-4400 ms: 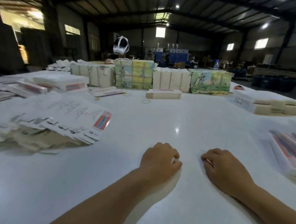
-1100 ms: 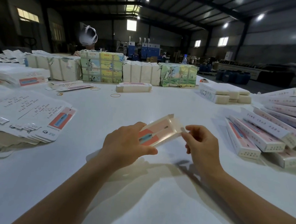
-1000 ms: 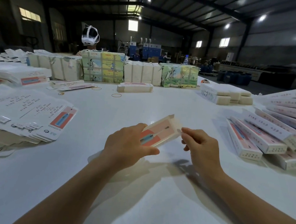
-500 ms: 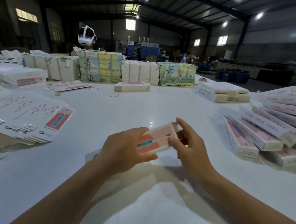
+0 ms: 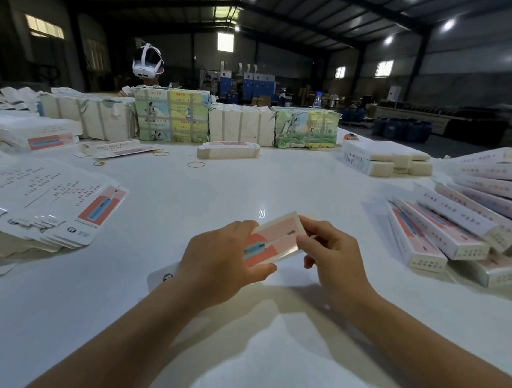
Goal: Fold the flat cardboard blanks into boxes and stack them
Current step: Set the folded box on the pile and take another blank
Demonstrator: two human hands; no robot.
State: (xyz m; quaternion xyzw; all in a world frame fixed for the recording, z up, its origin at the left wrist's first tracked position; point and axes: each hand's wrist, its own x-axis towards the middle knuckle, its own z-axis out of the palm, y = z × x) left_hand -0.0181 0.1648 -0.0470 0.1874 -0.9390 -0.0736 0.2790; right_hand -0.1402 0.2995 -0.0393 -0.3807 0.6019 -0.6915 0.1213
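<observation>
Above the white table (image 5: 232, 363) both hands hold a pink and white cardboard box (image 5: 275, 239) with a blue picture on its face. My left hand (image 5: 222, 265) grips its near half, thumb under the lower edge. My right hand (image 5: 333, 257) has its fingers curled over the far end of the box. A white flap (image 5: 162, 275) of the box pokes out below my left wrist. A pile of flat cardboard blanks (image 5: 35, 197) lies at the left. Folded boxes (image 5: 451, 231) lie heaped at the right.
Wrapped bundles (image 5: 171, 113) stand in a row along the table's far side, and a person with a white headset (image 5: 147, 61) is behind them. One folded box (image 5: 227, 149) and rubber bands (image 5: 195, 165) lie mid-table. Another white stack (image 5: 386, 159) sits at the far right.
The open far end of the box has been pressed shut by my right hand, which moved onto it. The box has sunk slightly toward the table.
</observation>
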